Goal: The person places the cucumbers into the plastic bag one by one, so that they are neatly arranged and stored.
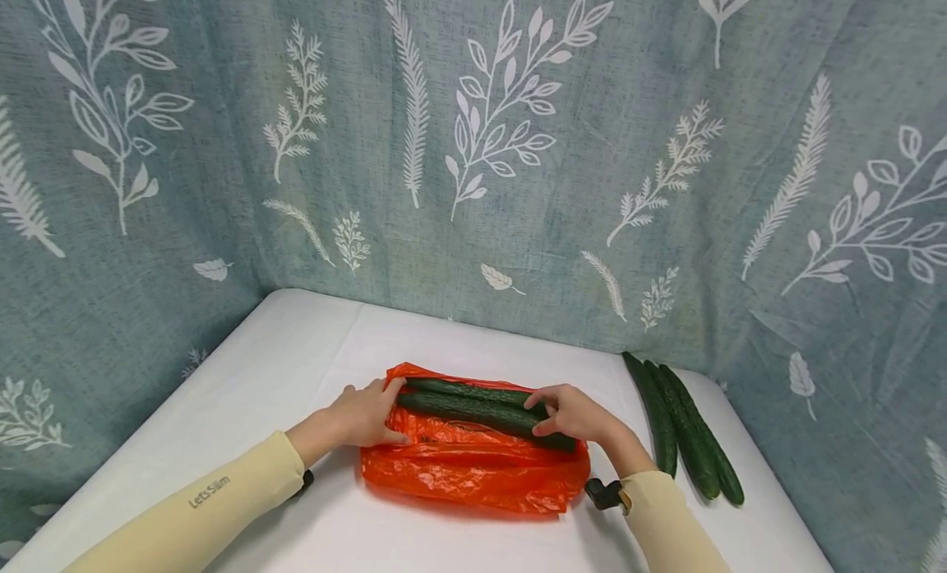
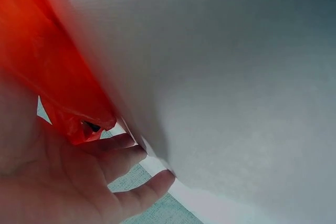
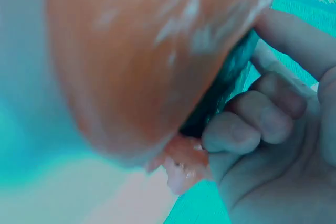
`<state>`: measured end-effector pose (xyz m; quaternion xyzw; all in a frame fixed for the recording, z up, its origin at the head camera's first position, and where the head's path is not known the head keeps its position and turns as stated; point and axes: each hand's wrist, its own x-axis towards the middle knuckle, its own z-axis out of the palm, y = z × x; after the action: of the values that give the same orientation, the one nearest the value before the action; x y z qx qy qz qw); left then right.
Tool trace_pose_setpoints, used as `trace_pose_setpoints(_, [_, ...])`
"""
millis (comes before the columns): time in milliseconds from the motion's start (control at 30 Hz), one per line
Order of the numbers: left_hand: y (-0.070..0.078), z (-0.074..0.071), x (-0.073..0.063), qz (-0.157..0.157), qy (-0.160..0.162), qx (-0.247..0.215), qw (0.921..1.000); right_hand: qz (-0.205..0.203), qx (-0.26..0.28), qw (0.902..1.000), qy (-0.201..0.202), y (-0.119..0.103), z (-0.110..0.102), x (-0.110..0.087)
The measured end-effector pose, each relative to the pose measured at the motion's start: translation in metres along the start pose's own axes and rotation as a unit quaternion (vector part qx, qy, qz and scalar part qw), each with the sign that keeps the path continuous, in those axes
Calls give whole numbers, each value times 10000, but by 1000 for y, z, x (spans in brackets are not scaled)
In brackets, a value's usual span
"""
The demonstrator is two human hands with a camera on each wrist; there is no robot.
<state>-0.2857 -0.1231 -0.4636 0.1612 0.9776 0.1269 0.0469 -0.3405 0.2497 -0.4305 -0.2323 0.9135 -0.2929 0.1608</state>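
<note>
Two long dark green cucumbers, a back cucumber [image 1: 473,390] and a front cucumber [image 1: 473,410], lie side by side in the mouth of a red plastic bag [image 1: 473,474]. My left hand [image 1: 366,415] rests at the bag's left end, thumb and forefinger spread over its edge. In the left wrist view its other fingers [image 2: 142,192] extend loosely beside the bag, near the white tabletop. At the right end, my right hand [image 1: 571,413] spans the cucumbers with thumb and forefinger. Its remaining fingers [image 3: 252,121] curl next to the cucumber end in the right wrist view.
Several more cucumbers [image 1: 684,429] lie together on the white table [image 1: 311,376], right of the bag and close to my right forearm. A blue-green curtain [image 1: 444,145] with white leaf patterns hangs along the table's back and sides.
</note>
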Motion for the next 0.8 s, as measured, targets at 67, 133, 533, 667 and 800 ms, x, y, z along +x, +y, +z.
trace_pose_setpoints(67, [0, 0, 0, -12, -5, 16, 10000, 115, -85, 9999, 16, 5, -3, -4])
trace_pose_setpoints(133, [0, 0, 0, -11, -9, 35, 10000, 242, -139, 9996, 58, 9, -5, -9])
trace_pose_setpoints(533, [1, -1, -1, -22, 3, 89, 10000, 1140, -1137, 9870, -1, 15, -10, -22])
trace_pose_setpoints(667, [0, 0, 0, -16, 6, 138, 9999, 1216, -1205, 9852, -21, 17, -9, -23])
trace_pose_setpoints(800, [0, 1, 0, -16, 2, 157, 9999, 1250, -1169, 9852, -31, 18, -7, -25])
